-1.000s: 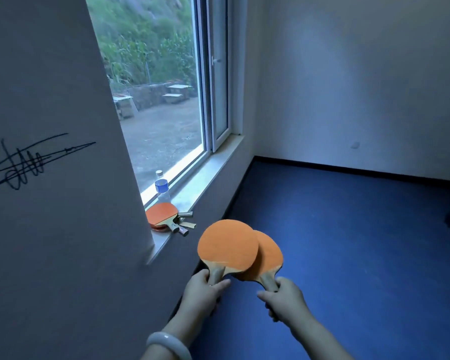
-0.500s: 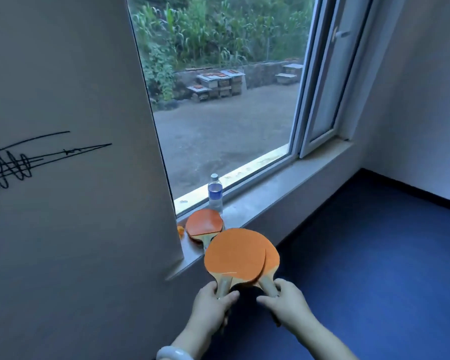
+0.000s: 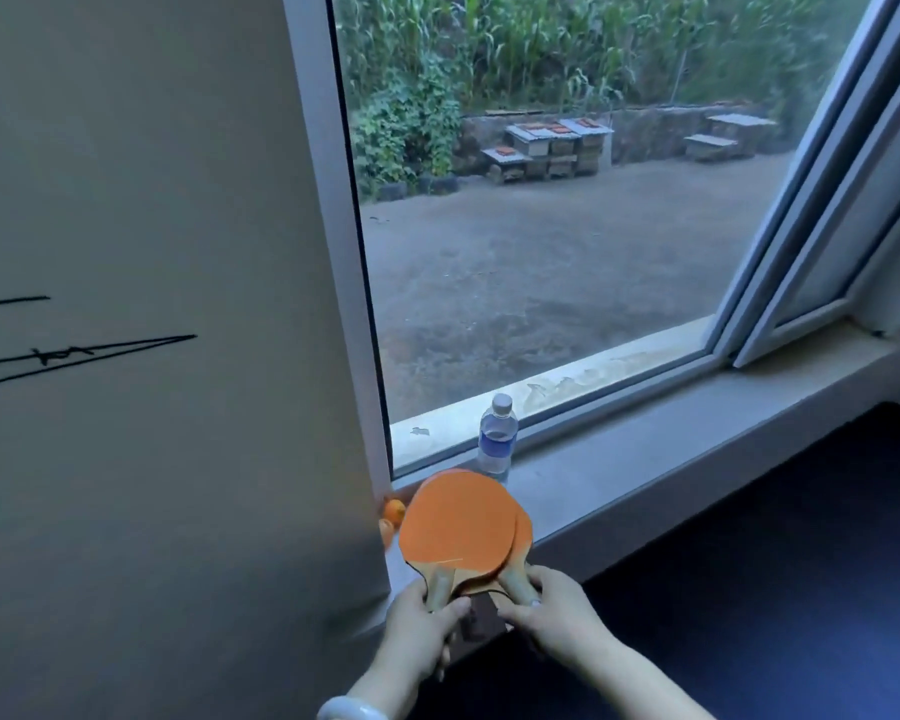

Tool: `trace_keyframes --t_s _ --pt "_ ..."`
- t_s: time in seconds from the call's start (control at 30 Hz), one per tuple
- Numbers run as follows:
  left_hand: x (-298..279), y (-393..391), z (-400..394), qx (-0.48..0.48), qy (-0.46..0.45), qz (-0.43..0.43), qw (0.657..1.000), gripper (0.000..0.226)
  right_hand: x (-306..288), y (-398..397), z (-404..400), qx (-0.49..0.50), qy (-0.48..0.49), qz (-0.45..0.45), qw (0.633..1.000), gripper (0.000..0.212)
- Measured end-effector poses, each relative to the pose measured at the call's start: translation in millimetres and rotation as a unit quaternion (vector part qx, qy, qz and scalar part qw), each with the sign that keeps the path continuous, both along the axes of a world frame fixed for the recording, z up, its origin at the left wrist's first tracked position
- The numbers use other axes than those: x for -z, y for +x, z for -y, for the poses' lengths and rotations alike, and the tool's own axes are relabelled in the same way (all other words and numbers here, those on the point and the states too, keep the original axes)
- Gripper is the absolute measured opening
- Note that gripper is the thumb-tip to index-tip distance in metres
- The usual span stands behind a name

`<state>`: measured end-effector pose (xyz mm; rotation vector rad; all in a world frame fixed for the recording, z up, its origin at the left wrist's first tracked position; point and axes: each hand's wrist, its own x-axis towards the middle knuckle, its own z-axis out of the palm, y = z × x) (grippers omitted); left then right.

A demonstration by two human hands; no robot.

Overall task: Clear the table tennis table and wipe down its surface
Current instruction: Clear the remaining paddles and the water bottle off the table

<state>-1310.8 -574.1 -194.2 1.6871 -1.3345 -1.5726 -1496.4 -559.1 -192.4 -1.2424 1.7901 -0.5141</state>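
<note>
My left hand [image 3: 421, 632] grips the wooden handle of an orange table tennis paddle [image 3: 455, 522]. My right hand [image 3: 552, 613] grips the handle of a second orange paddle [image 3: 525, 535], whose blade lies mostly behind the first. Both blades hover over the left end of the grey window sill [image 3: 619, 459], and they hide the paddles that lay there earlier. Two orange balls [image 3: 393, 511] sit in the sill's corner by the window frame. The table tennis table is out of view.
A clear water bottle [image 3: 495, 440] with a blue label stands on the sill just behind the paddles. A white wall [image 3: 152, 304] with black scribbles fills the left. The window sash [image 3: 801, 252] stands ajar at right. Dark blue floor [image 3: 775, 563] lies below.
I have come closer to the window. Both hands have carried the two paddles forward over the sill's left end, covering the paddles lying there.
</note>
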Motion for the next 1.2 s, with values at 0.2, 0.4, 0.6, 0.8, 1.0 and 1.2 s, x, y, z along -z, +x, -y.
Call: trace_keyframes --t_s 0.2,0.4,0.6,0.8,1.0,1.2 --pt "22 -6 46 -0.019 0.025 0.008 0.999 0.019 26 -10 59 -0.038 0.016 0.000 0.999 0.014" --pt "46 -23 71 -0.050 0.059 0.006 0.997 0.023 51 -23 102 -0.088 0.037 -0.006 0.995 0.014" --pt "65 -30 87 -0.088 0.077 0.037 0.993 0.031 75 -24 128 -0.123 0.050 -0.023 0.991 0.033" --pt "82 -31 96 -0.059 0.087 0.102 0.989 0.030 93 -25 136 -0.133 0.054 -0.015 0.989 0.036" --pt "86 -31 98 -0.038 0.098 0.109 0.988 0.029 98 -30 134 -0.114 0.063 0.007 0.991 0.029" --pt "89 -29 91 -0.038 0.055 0.207 0.976 0.019 101 -24 127 -0.072 0.063 0.013 0.995 0.034"
